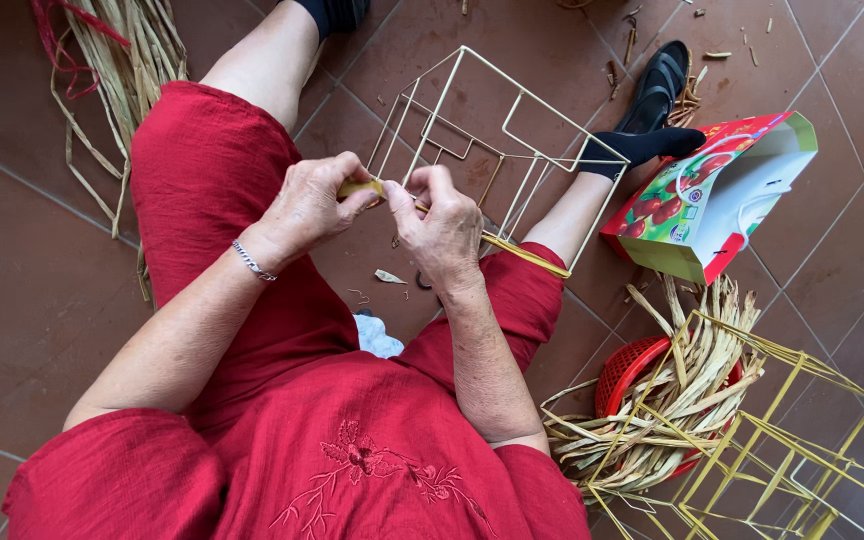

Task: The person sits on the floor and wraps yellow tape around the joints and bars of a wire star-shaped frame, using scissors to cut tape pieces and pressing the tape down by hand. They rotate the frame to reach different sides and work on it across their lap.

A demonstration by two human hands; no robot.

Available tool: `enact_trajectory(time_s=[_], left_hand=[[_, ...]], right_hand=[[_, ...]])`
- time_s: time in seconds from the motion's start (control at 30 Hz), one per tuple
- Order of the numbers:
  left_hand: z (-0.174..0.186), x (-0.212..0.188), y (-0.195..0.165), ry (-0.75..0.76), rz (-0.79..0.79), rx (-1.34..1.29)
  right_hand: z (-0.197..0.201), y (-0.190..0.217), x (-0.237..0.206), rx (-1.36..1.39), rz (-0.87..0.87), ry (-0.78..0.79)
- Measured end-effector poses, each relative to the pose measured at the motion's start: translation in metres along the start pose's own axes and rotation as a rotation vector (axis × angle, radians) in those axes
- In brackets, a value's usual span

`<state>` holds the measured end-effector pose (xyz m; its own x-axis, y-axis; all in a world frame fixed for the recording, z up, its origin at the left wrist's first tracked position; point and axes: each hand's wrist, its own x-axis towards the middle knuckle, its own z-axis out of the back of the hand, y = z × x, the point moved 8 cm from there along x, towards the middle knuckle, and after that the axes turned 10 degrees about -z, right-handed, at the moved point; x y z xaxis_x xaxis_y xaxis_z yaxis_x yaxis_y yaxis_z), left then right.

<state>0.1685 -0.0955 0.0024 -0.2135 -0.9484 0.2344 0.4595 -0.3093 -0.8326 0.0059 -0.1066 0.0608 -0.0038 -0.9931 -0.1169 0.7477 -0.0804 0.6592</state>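
Note:
I sit on a tiled floor in red clothes, legs stretched out. A cream wire basket frame (512, 120) rests between my legs, tipped on its side. My left hand (307, 205), with a silver bracelet at the wrist, pinches a yellowish straw strand (362, 187) at the frame's near wire. Fingers curled, my right hand (442, 230) grips the same strand right beside it. The strand runs on under my right hand toward my right knee (527, 255).
A bundle of dried straw (127, 60) lies at the upper left. At the lower right a red plastic basket (627, 365) holds coiled straw, beside yellow-wrapped wire frames (802, 460). A colourful paper bag (712, 195) and a black sandal (657, 85) lie on the right.

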Motion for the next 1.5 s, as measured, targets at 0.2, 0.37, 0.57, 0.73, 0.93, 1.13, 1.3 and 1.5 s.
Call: enact_trajectory(time_s=[0.2,0.37,0.57,0.73,0.93,1.13,1.3,1.5], left_hand=[[-0.006,-0.001,0.026,0.170,0.344,-0.193],[-0.011,0.033,-0.032,0.293,0.097,-0.421],[-0.049,0.077,-0.101,0.370,-0.066,-0.691],[-0.103,0.084,-0.095,0.432,0.152,-0.687],[-0.153,0.074,-0.078,0.487,0.191,-0.554],[-0.189,0.074,-0.072,0.525,0.157,-0.469],[-0.210,0.057,-0.065,0.588,0.216,-0.392],[-0.164,0.035,-0.041,0.532,0.355,-0.315]], right_hand=[[0.032,-0.024,0.008,0.298,0.017,-0.042],[0.098,-0.075,0.019,0.651,0.025,-0.093],[0.136,-0.165,0.029,1.213,-0.048,-0.105],[0.106,-0.239,0.032,1.419,-0.084,-0.134],[0.080,-0.298,0.032,1.546,-0.169,-0.078],[0.085,-0.330,0.034,1.266,-0.171,-0.067],[0.077,-0.353,0.021,1.026,-0.301,-0.092],[0.070,-0.365,0.018,1.040,-0.291,-0.187]])
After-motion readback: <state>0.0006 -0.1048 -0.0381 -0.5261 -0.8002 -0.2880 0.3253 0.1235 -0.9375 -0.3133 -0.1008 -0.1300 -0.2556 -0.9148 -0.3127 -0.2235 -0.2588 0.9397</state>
